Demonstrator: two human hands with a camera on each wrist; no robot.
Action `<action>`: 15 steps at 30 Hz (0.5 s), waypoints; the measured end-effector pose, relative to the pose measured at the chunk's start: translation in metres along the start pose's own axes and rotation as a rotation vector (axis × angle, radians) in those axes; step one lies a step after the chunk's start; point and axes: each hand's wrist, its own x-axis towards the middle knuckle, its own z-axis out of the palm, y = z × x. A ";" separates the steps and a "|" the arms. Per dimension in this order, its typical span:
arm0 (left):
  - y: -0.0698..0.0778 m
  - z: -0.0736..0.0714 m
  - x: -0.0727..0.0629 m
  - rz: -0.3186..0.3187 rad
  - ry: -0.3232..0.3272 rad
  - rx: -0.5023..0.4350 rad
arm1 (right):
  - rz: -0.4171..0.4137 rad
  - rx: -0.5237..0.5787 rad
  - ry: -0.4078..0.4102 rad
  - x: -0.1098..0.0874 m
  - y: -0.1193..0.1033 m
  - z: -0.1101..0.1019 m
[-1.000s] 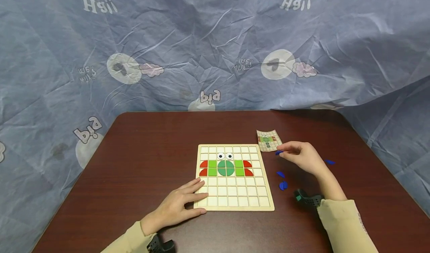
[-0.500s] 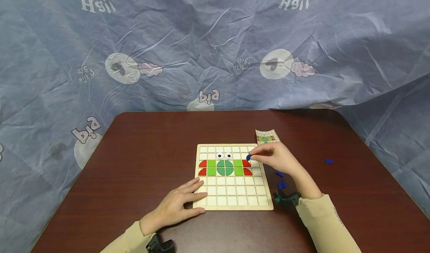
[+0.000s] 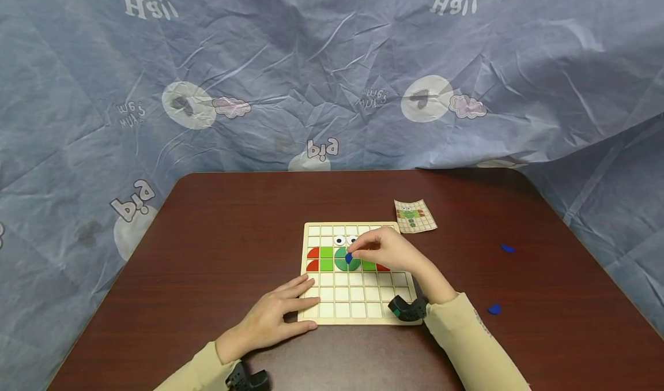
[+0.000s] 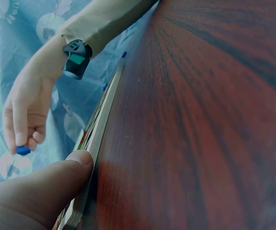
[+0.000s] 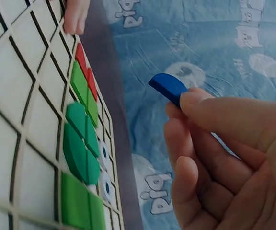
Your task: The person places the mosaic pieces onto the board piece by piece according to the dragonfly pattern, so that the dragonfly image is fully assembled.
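My right hand (image 3: 390, 251) pinches a blue curved-edge tile (image 5: 168, 88) between thumb and fingertips, above the green circle in the head view. The pale grid board (image 3: 342, 309) lies on the table. On it, green quarter-round tiles (image 5: 75, 148) form a circle, with light green square tiles (image 3: 326, 252) and red quarter-round tiles (image 3: 313, 265) beside it. Two eye tiles (image 3: 339, 240) sit above the circle, one partly covered by my right fingers. With fingers spread, my left hand (image 3: 272, 316) rests on the board's left edge; its thumb (image 4: 79, 158) touches the rim.
A small picture card (image 3: 415, 217) with a similar pattern lies behind the board's far right corner. Loose blue tiles (image 3: 508, 248) are on the table to the right, one more (image 3: 494, 309) nearer the front. My right forearm (image 3: 474, 342) hides part of the tabletop.
The right hand has carried the blue tile leftward from beside the picture card to above the middle of the board. My left hand has stayed in place.
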 end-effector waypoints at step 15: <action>-0.002 0.001 0.000 0.003 -0.004 -0.011 | -0.043 -0.064 -0.209 0.013 0.015 0.026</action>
